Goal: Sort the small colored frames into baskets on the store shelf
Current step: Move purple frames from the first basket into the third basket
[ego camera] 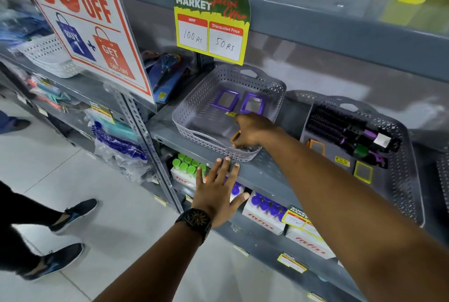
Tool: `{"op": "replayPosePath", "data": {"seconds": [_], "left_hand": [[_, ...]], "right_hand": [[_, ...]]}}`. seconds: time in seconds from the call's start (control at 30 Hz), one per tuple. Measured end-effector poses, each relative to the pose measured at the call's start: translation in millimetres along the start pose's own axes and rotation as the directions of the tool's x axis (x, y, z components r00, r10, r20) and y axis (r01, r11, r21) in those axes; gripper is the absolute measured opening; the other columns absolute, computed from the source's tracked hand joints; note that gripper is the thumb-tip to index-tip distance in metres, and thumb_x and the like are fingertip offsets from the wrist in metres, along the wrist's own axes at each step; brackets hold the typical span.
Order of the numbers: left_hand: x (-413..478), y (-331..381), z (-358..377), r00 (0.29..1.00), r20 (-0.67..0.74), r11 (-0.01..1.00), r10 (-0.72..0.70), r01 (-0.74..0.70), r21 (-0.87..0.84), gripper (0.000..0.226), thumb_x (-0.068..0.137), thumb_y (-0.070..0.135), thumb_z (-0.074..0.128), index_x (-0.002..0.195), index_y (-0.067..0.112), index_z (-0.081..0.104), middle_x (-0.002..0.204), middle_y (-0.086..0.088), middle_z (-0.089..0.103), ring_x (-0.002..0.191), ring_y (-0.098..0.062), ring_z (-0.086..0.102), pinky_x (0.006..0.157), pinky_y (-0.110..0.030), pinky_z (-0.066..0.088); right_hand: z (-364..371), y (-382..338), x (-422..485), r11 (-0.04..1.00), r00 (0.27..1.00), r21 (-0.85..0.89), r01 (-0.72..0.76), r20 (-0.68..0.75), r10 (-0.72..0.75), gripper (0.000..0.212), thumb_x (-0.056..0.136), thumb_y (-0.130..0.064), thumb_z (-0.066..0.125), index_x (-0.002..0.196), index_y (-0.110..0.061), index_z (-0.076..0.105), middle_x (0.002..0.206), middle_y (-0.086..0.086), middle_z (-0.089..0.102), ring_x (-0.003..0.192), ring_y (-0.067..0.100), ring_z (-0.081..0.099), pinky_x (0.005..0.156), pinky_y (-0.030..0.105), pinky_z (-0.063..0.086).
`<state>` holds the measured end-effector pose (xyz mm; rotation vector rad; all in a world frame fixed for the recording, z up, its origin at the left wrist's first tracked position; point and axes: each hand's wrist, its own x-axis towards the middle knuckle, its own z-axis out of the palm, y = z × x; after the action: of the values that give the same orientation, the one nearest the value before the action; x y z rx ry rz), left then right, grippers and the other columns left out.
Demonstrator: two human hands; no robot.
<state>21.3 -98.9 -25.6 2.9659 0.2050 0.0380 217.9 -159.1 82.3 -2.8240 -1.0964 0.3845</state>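
The right hand [251,131] reaches into the near-right corner of the grey basket [184,129] on the shelf [262,175], its fingers pinching an orange frame [235,137] held on edge just above the basket floor. Two purple frames [224,100] lie flat at the basket's far side, toward 12 o'clock from the hand. The left hand [218,194] rests flat against the shelf's front edge at 6 o'clock from the basket, fingers spread and holding nothing.

The main risk, as I judge it, is a colour mix: the orange frame goes down in a basket that holds only purple ones, so the sort is muddled unless this basket is meant to be shared. The frame is also gripped at its edge, so it could slip and land tilted against the wall or slide under the hand. The basket's front overhangs the shelf lip slightly; a downward push on that corner might tip or drag it forward.

In the second basket [410,180], at 3 o'clock, another orange frame [316,147] and a yellow frame [363,172] lie beside hair brushes [337,126], not yet sorted.
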Motion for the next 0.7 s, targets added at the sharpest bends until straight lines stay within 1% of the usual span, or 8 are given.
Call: {"op": "replayPosePath", "data": {"seconds": [0.1,0.17,0.23,0.33,0.43,0.53,0.6,0.7], "left_hand": [[2,6,-4,1.0,0.012,1.0,0.0,0.001,-0.01,0.078,0.094,0.07,0.019,0.156,0.024,0.006,0.166,0.0,0.002,0.151,-0.023,-0.004,0.118,-0.061,0.002],[3,13,-4,0.998,0.011,0.998,0.057,-0.057,0.006,0.08,0.092,0.07,0.017,0.155,0.02,0.013,0.165,-0.004,0.01,0.151,-0.026,0.003,0.118,-0.06,0.005],[3,22,-3,0.995,-0.003,0.995,0.102,-0.102,-0.011,0.081,0.091,0.067,0.024,0.153,0.015,0.024,0.162,-0.013,0.021,0.149,-0.031,0.014,0.118,-0.06,0.011],[4,40,-3,0.991,-0.016,0.99,0.134,-0.135,-0.035,0.078,0.091,0.063,0.031,0.147,0.009,0.037,0.156,-0.016,0.035,0.145,-0.035,0.027,0.115,-0.061,0.022],[3,61,4,0.968,-0.001,0.968,0.251,-0.251,0.006,0.077,0.092,0.063,0.034,0.143,0.006,0.044,0.151,-0.015,0.043,0.14,-0.035,0.037,0.112,-0.061,0.029],[10,75,9,0.951,0.006,0.951,0.308,-0.308,0.017,0.077,0.092,0.061,0.036,0.144,0.004,0.042,0.152,-0.015,0.042,0.14,-0.035,0.038,0.113,-0.058,0.029],[17,82,8,0.95,0.004,0.95,0.312,-0.312,-0.005,0.078,0.093,0.06,0.028,0.146,0.004,0.039,0.153,-0.015,0.039,0.142,-0.034,0.034,0.116,-0.056,0.027],[26,84,7,0.959,0.001,0.959,0.283,-0.283,-0.037,0.072,0.095,0.054,0.018,0.15,0.008,0.033,0.158,-0.01,0.033,0.146,-0.03,0.027,0.119,-0.05,0.017]], "right_hand": [[-7,9,-10,0.983,0.994,0.177,0.043,-0.109,-0.024,0.044,0.064,-0.035,0.073,0.105,-0.025,0.061,0.101,0.002,0.073,0.095,0.025,0.069,0.076,0.035,0.057],[-16,20,-25,0.941,0.98,0.33,0.081,-0.199,-0.015,0.037,0.065,-0.033,0.074,0.099,-0.025,0.061,0.091,-0.004,0.075,0.087,0.018,0.071,0.075,0.036,0.058],[-26,34,-43,0.88,0.952,0.463,0.105,-0.301,0.045,0.034,0.065,-0.03,0.075,0.096,-0.024,0.062,0.084,-0.006,0.076,0.08,0.013,0.071,0.077,0.038,0.059],[-36,64,-74,0.844,0.911,0.53,0.077,-0.382,0.157,0.039,0.061,-0.033,0.07,0.097,-0.024,0.062,0.083,-0.002,0.076,0.08,0.018,0.071,0.077,0.044,0.058],[-29,99,-104,0.844,0.914,0.536,-0.001,-0.343,0.219,0.048,0.055,-0.035,0.071,0.1,-0.026,0.06,0.08,-0.004,0.077,0.077,0.016,0.072,0.077,0.044,0.058],[-18,122,-138,0.883,0.953,0.455,-0.119,-0.196,0.23,0.043,0.061,-0.029,0.074,0.101,-0.02,0.061,0.079,-0.002,0.077,0.076,0.016,0.071,0.078,0.042,0.058],[-10,133,-158,0.913,0.965,0.361,-0.191,-0.098,0.241,0.044,0.066,-0.027,0.077,0.107,-0.021,0.063,0.092,0.001,0.076,0.087,0.021,0.071,0.081,0.039,0.057],[2,141,-171,0.944,0.978,0.27,-0.19,-0.03,0.206,0.057,0.07,-0.023,0.079,0.124,-0.021,0.061,0.112,0.005,0.071,0.105,0.026,0.066,0.088,0.033,0.053]]}}
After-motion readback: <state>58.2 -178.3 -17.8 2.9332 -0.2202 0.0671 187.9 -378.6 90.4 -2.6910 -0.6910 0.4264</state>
